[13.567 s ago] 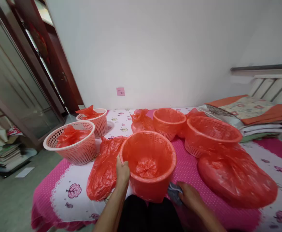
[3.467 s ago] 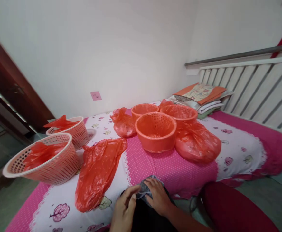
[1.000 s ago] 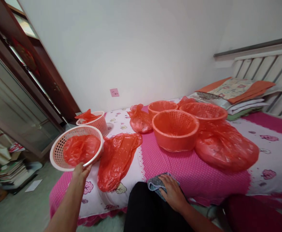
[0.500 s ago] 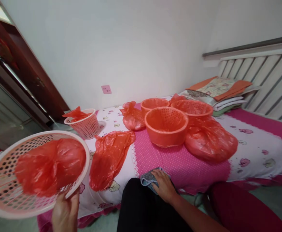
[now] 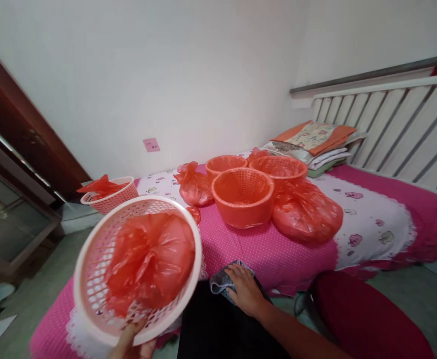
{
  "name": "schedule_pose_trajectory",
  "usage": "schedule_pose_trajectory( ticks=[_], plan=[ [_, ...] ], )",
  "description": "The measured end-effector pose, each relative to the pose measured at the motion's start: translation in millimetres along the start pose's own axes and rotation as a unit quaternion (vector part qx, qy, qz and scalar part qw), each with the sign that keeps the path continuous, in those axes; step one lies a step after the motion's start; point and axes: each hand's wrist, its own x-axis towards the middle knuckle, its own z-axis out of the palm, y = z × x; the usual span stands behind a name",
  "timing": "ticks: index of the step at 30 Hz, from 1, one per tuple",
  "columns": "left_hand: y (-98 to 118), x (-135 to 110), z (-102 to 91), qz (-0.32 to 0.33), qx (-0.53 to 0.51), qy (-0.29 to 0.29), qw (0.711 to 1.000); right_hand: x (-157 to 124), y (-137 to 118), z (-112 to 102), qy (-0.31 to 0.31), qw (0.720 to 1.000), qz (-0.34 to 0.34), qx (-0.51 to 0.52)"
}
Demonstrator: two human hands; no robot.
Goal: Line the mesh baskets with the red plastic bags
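My left hand [image 5: 132, 339] grips the near rim of a pale pink plastic basket [image 5: 95, 249], which is tilted so its inside faces me. In the basket lies a crumpled red plastic bag [image 5: 154, 259], its contents hidden. My right hand [image 5: 243, 289] is on a small grey cloth [image 5: 220, 281] at my knee, fingers curled over it. Beyond the hands stand several orange-red baskets, the nearest one [image 5: 243, 207] on the pink bed cover. To its right bulges a full red plastic bag [image 5: 306, 214]; a smaller tied red bag [image 5: 196, 192] sits to its left.
At the bed's left end, a second pale pink basket [image 5: 119, 195] holds red plastic. Folded cloths [image 5: 316, 144] are stacked by the white radiator [image 5: 386, 124]. A dark red stool seat [image 5: 364, 314] stands at my right. The wall [image 5: 188, 75] closes off the back.
My left hand has brought the pink basket rightward, now covering most of the flat red bag on the bed. The view has turned a little right. My right hand stays on the cloth.
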Motion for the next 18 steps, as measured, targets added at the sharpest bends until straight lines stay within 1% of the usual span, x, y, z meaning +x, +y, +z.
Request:
schedule_pose_trajectory(
  ticks=[3,6,10,13,18],
  plan=[
    [-7.0,-7.8,22.2,-0.025,0.000,-0.055,0.998,-0.1,-2.5,-5.1,0.001,1.000,0.002,0.016],
    [-11.0,-6.5,41.3,-0.052,-0.027,-0.101,0.993,0.2,-3.1,-10.0,0.000,0.999,0.004,0.041],
    [-16.6,6.1,59.4,-0.070,-0.048,-0.112,0.990,-1.7,-1.6,-12.2,0.009,0.997,0.013,0.069],
    [-20.1,14.0,72.7,-0.076,-0.061,-0.139,0.985,-4.6,-1.2,-13.5,0.024,0.997,0.018,0.078],
    [-22.6,16.7,92.6,-0.085,-0.057,-0.172,0.980,-8.4,3.5,-10.5,0.027,0.997,-0.011,0.078]
  ],
)
